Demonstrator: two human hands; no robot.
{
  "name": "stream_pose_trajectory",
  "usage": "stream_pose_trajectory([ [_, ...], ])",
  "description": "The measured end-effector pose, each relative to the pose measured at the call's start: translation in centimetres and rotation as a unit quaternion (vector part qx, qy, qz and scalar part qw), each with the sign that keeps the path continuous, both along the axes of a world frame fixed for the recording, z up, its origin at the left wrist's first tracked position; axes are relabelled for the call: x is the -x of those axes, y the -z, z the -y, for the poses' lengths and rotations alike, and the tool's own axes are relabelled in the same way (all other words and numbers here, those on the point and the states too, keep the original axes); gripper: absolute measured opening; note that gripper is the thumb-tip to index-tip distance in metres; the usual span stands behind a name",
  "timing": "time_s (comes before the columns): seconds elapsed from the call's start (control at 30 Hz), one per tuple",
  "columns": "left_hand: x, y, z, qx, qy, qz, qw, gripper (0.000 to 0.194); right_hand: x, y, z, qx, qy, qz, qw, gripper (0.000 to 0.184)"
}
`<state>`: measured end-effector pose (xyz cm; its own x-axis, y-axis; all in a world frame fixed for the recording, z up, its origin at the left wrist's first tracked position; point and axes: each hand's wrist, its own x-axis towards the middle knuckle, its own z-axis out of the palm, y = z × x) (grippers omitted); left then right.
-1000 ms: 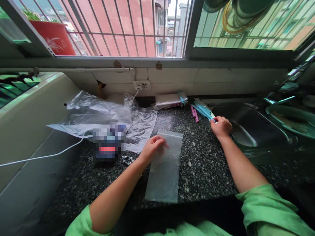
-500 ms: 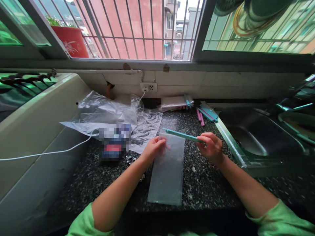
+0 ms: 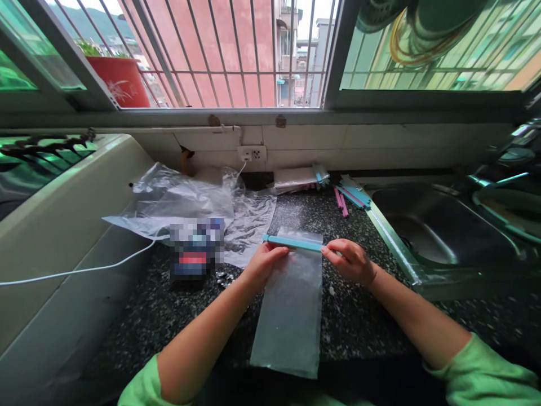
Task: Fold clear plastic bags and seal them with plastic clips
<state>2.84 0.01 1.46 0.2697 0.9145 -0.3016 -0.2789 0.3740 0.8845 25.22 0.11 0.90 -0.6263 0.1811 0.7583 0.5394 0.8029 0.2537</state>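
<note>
A light-blue bag sealing clip [image 3: 301, 245] lies across the upper part of a clear plastic bag [image 3: 289, 321]. A short flap of the bag sticks out above the clip. My left hand [image 3: 266, 264] is closed on the bag's left edge, its thumb just under the clip's left part. With thumb and fingers, my right hand [image 3: 349, 259] pinches the clip's right end beside the bag. The bag hangs down toward the front edge of the counter. Whether the clip is fastened I cannot tell.
Crumpled clear plastic [image 3: 186, 194] and a blurred-out item [image 3: 196, 251] lie left on the speckled counter [image 3: 359, 327]. Behind are a packet [image 3: 296, 178], pink clips [image 3: 340, 202] and blue clips [image 3: 355, 194]. A metal sink [image 3: 422, 225] is right; a white cable [image 3: 84, 272] crosses the left.
My right hand has moved left and slightly down, bringing the clip across the bag's top. The clip's left end now reaches past my left thumb. The view has shifted slightly.
</note>
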Motion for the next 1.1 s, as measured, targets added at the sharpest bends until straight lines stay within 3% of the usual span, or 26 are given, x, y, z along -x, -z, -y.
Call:
stream_pose_trajectory([
  [0.27,0.4,0.3,-0.4,-0.057,-0.026,-0.031,0.998,0.038,0.1,-0.2,0.1,0.018,-0.026,0.012,0.999,0.020],
  [0.4,0.5,0.5,-0.4,-0.093,-0.020,-0.063,0.993,0.040,0.1,-0.3,0.4,0.032,0.000,-0.036,0.999,0.028],
  [0.53,0.3,0.7,-0.3,-0.109,0.002,-0.091,0.990,0.044,0.6,-0.3,0.4,0.067,0.032,-0.013,0.997,0.025],
  [0.7,0.3,0.5,-0.1,-0.093,0.013,-0.093,0.991,0.041,1.1,-0.2,0.2,0.109,0.064,-0.018,0.992,0.010],
  [0.93,1.1,0.0,-0.7,-0.078,0.035,-0.070,0.994,0.042,0.2,-0.2,0.1,0.109,0.069,-0.131,0.983,0.010],
  [1.1,1.8,-0.1,-1.2,-0.081,0.038,-0.073,0.993,0.037,0.2,0.0,0.1,0.111,0.075,-0.105,0.985,0.010],
])
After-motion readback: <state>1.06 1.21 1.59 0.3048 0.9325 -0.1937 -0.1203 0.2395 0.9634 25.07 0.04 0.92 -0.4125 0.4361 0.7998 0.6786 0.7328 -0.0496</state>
